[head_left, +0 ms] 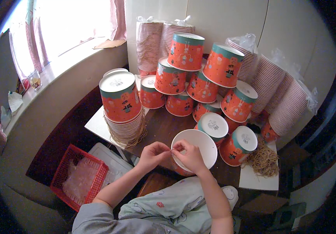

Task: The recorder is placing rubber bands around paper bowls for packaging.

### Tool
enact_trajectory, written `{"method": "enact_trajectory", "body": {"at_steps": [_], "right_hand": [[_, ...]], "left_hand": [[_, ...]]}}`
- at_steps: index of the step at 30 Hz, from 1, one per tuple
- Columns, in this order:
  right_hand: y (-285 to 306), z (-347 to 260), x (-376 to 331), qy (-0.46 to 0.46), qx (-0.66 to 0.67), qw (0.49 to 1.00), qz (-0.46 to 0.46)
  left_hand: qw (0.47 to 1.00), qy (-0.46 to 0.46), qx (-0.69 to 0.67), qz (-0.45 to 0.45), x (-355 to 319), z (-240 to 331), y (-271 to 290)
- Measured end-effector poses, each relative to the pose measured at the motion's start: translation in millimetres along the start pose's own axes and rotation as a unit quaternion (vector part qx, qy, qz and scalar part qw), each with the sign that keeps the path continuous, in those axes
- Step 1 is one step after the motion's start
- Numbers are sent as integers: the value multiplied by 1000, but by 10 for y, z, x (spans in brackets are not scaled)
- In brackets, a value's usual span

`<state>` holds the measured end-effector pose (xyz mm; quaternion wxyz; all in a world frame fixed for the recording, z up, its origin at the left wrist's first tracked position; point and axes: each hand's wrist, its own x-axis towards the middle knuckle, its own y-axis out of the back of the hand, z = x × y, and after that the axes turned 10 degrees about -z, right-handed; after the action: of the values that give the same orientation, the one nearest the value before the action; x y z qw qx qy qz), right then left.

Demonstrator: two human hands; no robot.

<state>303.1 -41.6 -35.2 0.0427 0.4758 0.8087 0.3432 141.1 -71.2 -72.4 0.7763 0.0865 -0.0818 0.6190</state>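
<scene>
In front of me stands an open paper bucket (205,146), mouth up, white inside and orange outside, with a small dark hole near its right rim. At its left rim my left hand (153,156) pinches with thumb and fingertips together. My right hand (190,156) reaches across the bucket's mouth, its fingertips pinched against those of the left. Whatever lies between the fingertips is too small to make out. A bundle of tan twine (263,159) lies to the right on the table. More twine hangs round a stack of nested upside-down buckets (121,97) at the left.
Upside-down orange buckets (185,52) are piled at the table's back. Behind them stand bagged stacks of cups (269,80). A red plastic basket (103,177) holding clear plastic sits low at the left. A window ledge (59,74) runs along the left wall.
</scene>
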Motion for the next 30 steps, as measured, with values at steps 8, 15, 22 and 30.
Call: {"method": "enact_trajectory", "body": {"at_steps": [8,15,22,30], "right_hand": [[104,-19,-17,-17,31,999,-38],[132,-80,-33,51,-2,997,-56],[89,-2,-29,93,-36,995,-20],[75,-23,-30,90,-62,994,4]], "left_hand": [[970,86,-222,-48,52,10,72],[917,162,-356,-75,72,-20,105],[912,167,-366,-77,87,12,87],[921,164,-346,-64,82,-26,94]]}}
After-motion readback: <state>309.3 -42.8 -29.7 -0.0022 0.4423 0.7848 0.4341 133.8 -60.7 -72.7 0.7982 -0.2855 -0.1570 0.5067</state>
